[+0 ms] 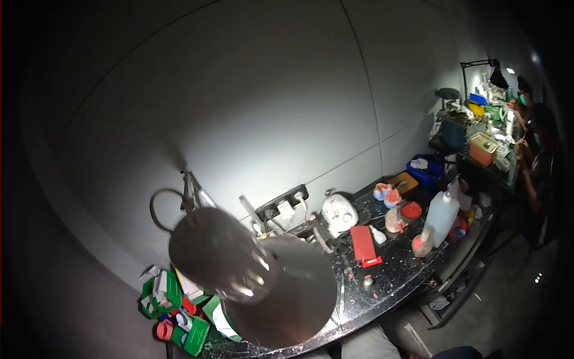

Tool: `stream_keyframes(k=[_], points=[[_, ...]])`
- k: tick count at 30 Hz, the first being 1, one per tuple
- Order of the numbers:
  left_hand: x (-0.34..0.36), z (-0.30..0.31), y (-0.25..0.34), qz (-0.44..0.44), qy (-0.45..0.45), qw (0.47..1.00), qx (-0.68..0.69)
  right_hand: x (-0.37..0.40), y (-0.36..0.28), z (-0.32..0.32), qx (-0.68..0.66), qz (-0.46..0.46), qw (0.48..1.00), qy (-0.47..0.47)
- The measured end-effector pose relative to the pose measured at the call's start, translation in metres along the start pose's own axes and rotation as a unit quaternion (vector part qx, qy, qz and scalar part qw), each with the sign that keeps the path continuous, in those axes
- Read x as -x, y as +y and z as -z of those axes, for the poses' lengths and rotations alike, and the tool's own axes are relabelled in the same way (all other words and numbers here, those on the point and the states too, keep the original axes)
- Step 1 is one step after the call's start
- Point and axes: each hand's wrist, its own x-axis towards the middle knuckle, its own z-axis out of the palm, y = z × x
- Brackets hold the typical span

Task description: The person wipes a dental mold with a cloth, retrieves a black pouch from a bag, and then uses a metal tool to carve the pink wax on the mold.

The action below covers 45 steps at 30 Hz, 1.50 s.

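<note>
Head view: red block inside bench edge, right of lamp.

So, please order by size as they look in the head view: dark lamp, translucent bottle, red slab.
Largest to smallest:
1. Dark lamp, likely enlarged by nearness
2. Translucent bottle
3. Red slab

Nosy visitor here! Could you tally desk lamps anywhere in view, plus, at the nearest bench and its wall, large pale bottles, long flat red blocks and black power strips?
Desk lamps: 2 (near lamp, far lamp)
Large pale bottle: 1
Long flat red block: 1
Black power strip: 1
Total: 5
</note>
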Motion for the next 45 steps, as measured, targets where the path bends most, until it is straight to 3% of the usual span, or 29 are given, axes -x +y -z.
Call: stream_keyframes(k=[4,9,12,14,15,16,17,18,19,20,22,23,24,25,26,27,28,29,33,34,38,39,41,43,45], points=[[0.001,0.019,-0.002,0.008,-0.019,1.000,0.001,-0.016,-0.022,0.004,-0.003,0.031,0.999,-0.016],[0.008,-0.029,-0.091,0.015,-0.038,0.999,0.012,-0.073,-0.012,-0.056,-0.018,0.169,0.985,0.021],[-0.006,-0.057,-0.165,0.025,-0.068,0.997,-0.009,-0.063,-0.018,-0.020,-0.054,0.240,0.969,-0.029],[-0.028,-0.060,-0.205,0.029,-0.104,0.994,-0.024,-0.044,-0.051,0.043,0.106,0.237,0.961,-0.096],[0.022,-0.032,-0.146,0.019,-0.035,0.998,-0.054,-0.050,-0.065,0.059,0.161,0.207,0.955,-0.139],[0.022,-0.014,-0.146,-0.084,-0.032,0.993,-0.075,-0.033,-0.093,0.104,0.191,0.237,0.939,-0.160],[0.085,0.020,-0.075,-0.088,-0.015,0.995,-0.049,-0.017,-0.119,0.145,0.142,0.301,0.931,-0.152],[0.122,0.039,-0.037,-0.188,-0.006,0.981,0.054,-0.006,-0.142,0.179,0.011,0.345,0.922,-0.174],[0.149,0.055,-0.002,-0.288,-0.055,0.932,0.212,0.011,-0.175,0.222,-0.062,0.426,0.873,-0.229],[0.186,0.077,0.041,-0.365,-0.046,0.886,0.283,0.034,-0.207,0.250,-0.281,0.432,0.780,-0.354],[0.199,0.099,0.082,-0.518,0.148,0.790,0.294,0.060,-0.269,0.300,-0.403,0.486,0.704,-0.326],[0.195,0.119,0.108,-0.604,0.265,0.730,0.180,0.070,-0.305,0.322,-0.421,0.521,0.694,-0.264],[0.180,0.131,0.127,-0.635,0.323,0.685,0.151,0.051,-0.336,0.324,-0.377,0.584,0.698,-0.169],[0.171,0.144,0.148,-0.642,0.334,0.677,0.136,0.045,-0.368,0.342,-0.319,0.581,0.736,-0.139],[0.150,0.157,0.172,-0.674,0.351,0.641,0.107,0.045,-0.394,0.367,-0.242,0.532,0.793,-0.171],[0.143,0.168,0.187,-0.652,0.322,0.683,0.067,-0.033,-0.405,0.328,-0.217,0.813,0.532,0.100],[0.128,0.179,0.196,-0.641,0.295,0.709,0.022,-0.026,-0.423,0.354,-0.142,0.729,0.667,-0.060],[0.123,0.187,0.210,-0.655,0.292,0.697,-0.004,-0.018,-0.437,0.376,-0.082,0.701,0.700,-0.113],[0.120,0.194,0.200,-0.585,0.250,0.762,-0.122,-0.012,-0.448,0.394,0.028,0.676,0.718,-0.160],[0.118,0.188,0.188,-0.535,0.223,0.801,-0.150,-0.011,-0.445,0.393,0.039,0.680,0.716,-0.156],[0.124,0.167,0.159,-0.533,0.260,0.792,-0.148,0.005,-0.429,0.375,0.015,0.682,0.720,-0.124],[0.125,0.163,0.156,-0.537,0.258,0.789,-0.148,0.014,-0.428,0.377,-0.005,0.610,0.774,-0.172],[0.126,0.157,0.157,-0.537,0.294,0.777,-0.147,0.020,-0.425,0.368,-0.046,0.592,0.792,-0.141],[0.122,0.148,0.159,-0.539,0.298,0.775,-0.143,0.024,-0.423,0.353,-0.082,0.620,0.777,-0.064],[0.117,0.143,0.162,-0.537,0.312,0.770,-0.144,0.029,-0.420,0.343,-0.082,0.608,0.785,-0.078]])
